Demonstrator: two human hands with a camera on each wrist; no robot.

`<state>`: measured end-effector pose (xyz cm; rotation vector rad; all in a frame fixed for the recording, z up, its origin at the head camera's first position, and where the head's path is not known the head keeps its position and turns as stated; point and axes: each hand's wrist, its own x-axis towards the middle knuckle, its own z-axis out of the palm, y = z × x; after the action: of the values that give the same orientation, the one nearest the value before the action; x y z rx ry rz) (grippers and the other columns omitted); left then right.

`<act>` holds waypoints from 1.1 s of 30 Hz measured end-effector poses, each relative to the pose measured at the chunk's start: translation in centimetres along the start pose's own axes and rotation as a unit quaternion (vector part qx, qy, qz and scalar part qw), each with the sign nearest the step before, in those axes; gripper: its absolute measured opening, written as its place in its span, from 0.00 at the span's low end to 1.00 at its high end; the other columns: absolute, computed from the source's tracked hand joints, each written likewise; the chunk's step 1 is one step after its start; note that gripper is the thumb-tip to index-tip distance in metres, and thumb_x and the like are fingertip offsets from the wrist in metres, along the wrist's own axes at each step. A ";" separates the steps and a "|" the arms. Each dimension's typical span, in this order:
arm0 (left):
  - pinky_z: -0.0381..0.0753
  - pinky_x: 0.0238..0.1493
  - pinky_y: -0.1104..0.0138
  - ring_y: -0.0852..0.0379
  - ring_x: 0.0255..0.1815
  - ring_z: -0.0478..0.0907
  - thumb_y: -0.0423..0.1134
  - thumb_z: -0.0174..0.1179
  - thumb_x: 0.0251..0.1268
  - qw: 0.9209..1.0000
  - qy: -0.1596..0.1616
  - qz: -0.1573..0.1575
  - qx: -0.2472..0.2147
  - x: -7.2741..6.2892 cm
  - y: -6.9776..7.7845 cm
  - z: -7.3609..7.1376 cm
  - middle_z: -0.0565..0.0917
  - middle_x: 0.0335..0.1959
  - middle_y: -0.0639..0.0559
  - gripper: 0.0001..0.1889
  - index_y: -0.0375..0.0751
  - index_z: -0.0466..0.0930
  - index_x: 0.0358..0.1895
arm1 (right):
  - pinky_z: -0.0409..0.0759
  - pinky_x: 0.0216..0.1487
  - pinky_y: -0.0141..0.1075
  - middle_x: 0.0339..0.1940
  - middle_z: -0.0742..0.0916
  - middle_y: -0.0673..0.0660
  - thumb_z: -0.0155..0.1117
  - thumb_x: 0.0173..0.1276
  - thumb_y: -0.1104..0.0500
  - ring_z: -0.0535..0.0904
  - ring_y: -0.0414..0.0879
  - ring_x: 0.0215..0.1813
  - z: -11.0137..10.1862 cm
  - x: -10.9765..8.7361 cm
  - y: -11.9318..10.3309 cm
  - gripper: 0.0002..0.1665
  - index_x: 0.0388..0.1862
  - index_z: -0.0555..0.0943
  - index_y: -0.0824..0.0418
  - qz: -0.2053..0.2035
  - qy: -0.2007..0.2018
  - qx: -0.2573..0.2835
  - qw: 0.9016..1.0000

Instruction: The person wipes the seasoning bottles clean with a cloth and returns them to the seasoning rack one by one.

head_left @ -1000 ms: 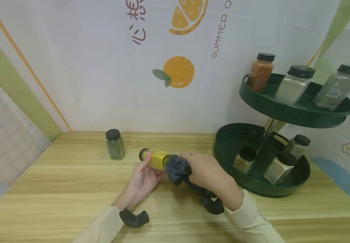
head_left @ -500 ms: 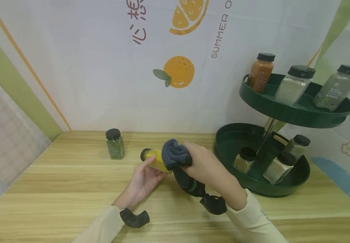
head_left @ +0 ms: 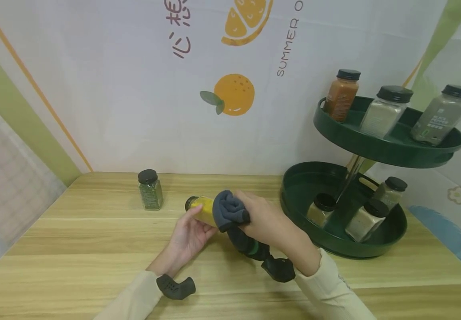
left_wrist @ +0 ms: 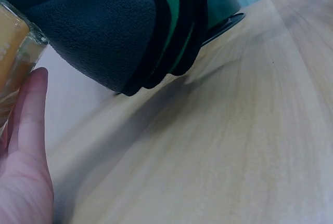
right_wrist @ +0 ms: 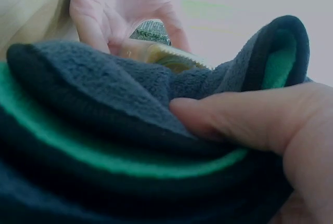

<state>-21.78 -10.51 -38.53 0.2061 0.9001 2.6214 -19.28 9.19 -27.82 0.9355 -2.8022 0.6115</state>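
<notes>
Head view: yellow spice jar [head_left: 204,211], base end hidden behind grey cloth [head_left: 230,208]; right hand [head_left: 269,223], fingertips lost behind the folds. Left-wrist view: same jar cut by left frame edge. Herb jar [head_left: 151,195] near back edge of tabletop [head_left: 74,240]: print too small to read.

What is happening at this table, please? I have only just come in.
A person holds a yellow jar tipped on its side in the left hand, its dark cap pointing left. The right hand grips a bunched grey-blue cloth over the jar's other end; it looks like wiping. A jar of green flakes stands upright on the table. To the right, a two-tier green rack bears three jars on each tier.
</notes>
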 end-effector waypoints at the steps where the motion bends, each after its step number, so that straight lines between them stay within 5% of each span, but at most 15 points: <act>1: 0.78 0.47 0.70 0.60 0.38 0.78 0.44 0.38 0.71 1.000 0.001 -0.002 -0.002 0.0 0.0 0.0 0.77 0.40 0.54 0.11 0.46 0.67 0.49 | 0.76 0.41 0.40 0.39 0.83 0.51 0.70 0.53 0.65 0.78 0.44 0.38 0.0 0.0 0.0 0.24 0.47 0.72 0.55 -0.001 -0.002 -0.004 1.000; 12: 0.79 0.46 0.71 0.60 0.39 0.78 0.45 0.37 0.71 1.000 0.006 0.005 -0.025 -0.2 0.2 0.2 0.74 0.43 0.52 0.13 0.45 0.59 0.53 | 0.75 0.33 0.39 0.33 0.82 0.50 0.70 0.54 0.60 0.78 0.45 0.32 0.5 -0.1 0.2 0.17 0.40 0.74 0.53 0.016 -0.034 -0.084 0.996; 20: 0.78 0.50 0.70 0.59 0.44 0.78 0.44 0.37 0.70 0.999 0.016 -0.001 -0.033 0.0 0.3 0.3 0.72 0.47 0.51 0.14 0.47 0.56 0.56 | 0.73 0.31 0.39 0.35 0.82 0.49 0.69 0.49 0.67 0.74 0.45 0.32 -0.2 -0.5 0.3 0.22 0.42 0.75 0.50 0.085 -0.085 -0.131 0.984; 25: 0.78 0.49 0.71 0.60 0.43 0.77 0.43 0.38 0.70 0.999 0.020 0.002 -0.026 0.0 0.2 0.3 0.72 0.45 0.52 0.13 0.47 0.58 0.54 | 0.77 0.37 0.42 0.40 0.83 0.50 0.69 0.49 0.66 0.77 0.46 0.36 -1.1 -0.6 0.0 0.24 0.46 0.76 0.50 0.102 -0.039 -0.138 0.984; 29: 0.79 0.46 0.72 0.62 0.38 0.78 0.44 0.39 0.70 0.999 0.028 0.005 -0.017 0.0 0.2 0.3 0.74 0.42 0.53 0.11 0.46 0.60 0.52 | 0.76 0.36 0.39 0.38 0.82 0.48 0.70 0.50 0.65 0.76 0.43 0.33 -1.2 -0.6 -0.6 0.23 0.44 0.75 0.51 0.028 0.024 -0.082 0.996; 33: 0.79 0.39 0.75 0.64 0.30 0.78 0.47 0.38 0.72 0.998 0.048 -0.015 0.030 0.0 0.2 0.5 0.74 0.37 0.54 0.13 0.44 0.58 0.52 | 0.74 0.33 0.34 0.34 0.81 0.48 0.71 0.52 0.61 0.74 0.40 0.30 -0.3 -0.5 -1.1 0.19 0.43 0.76 0.52 -0.080 0.038 -0.058 0.994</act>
<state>-21.70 -10.44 -38.01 0.0806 1.0064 2.5986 -18.25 8.75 -27.32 1.0774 -2.6314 0.4471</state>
